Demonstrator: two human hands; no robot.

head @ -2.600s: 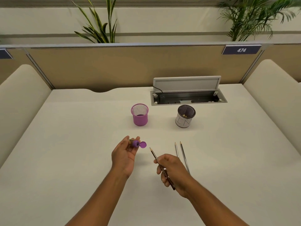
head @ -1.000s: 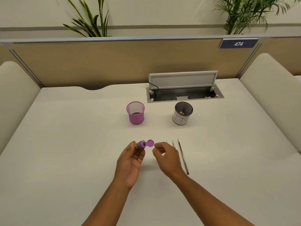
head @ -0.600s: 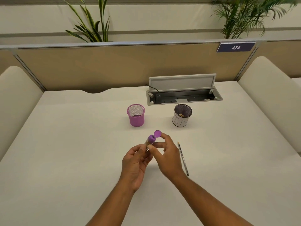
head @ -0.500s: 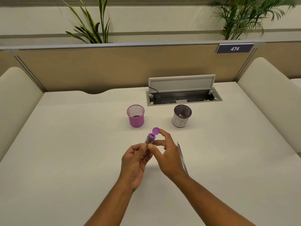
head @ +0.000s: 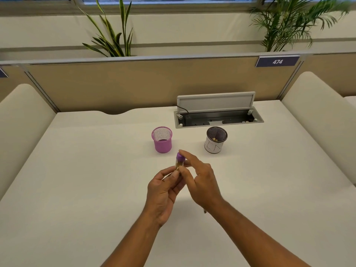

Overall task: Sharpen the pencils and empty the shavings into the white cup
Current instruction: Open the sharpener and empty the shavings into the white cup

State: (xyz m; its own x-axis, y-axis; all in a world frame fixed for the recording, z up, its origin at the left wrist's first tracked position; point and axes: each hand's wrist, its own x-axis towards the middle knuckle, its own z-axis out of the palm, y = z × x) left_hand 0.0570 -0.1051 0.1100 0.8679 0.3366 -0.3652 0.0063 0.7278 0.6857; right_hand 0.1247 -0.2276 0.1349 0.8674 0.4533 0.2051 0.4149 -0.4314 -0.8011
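We look down at a pale desk (head: 77,189) where our two bare hands meet in the middle. Our left hand (head: 163,191) pinches the lower end of a small clear sharpener (head: 179,162) between thumb and fingertips. The sharpener is a short tube with a purple cap, and something brownish, probably shavings, shows inside it. Our right hand (head: 202,182) takes the upper end: the forefinger reaches over the cap, the thumb lies against the tube, and the other fingers are loosely bent. The tube stands nearly upright, cap uppermost, leaning a little away from us. Beyond the hands stand two mesh cups, apart from each other. The pink cup (head: 162,140) is ahead and slightly left, and the white cup (head: 214,142) is ahead and to the right, with a few bits already at its bottom. The cap points into the gap between them. The white cup is nearer our right hand, so we judge that emptying calls for a short carry forward and right, then tipping the cap end over its rim. Of the pencils only a dark tip (head: 205,211) shows beneath our right wrist.
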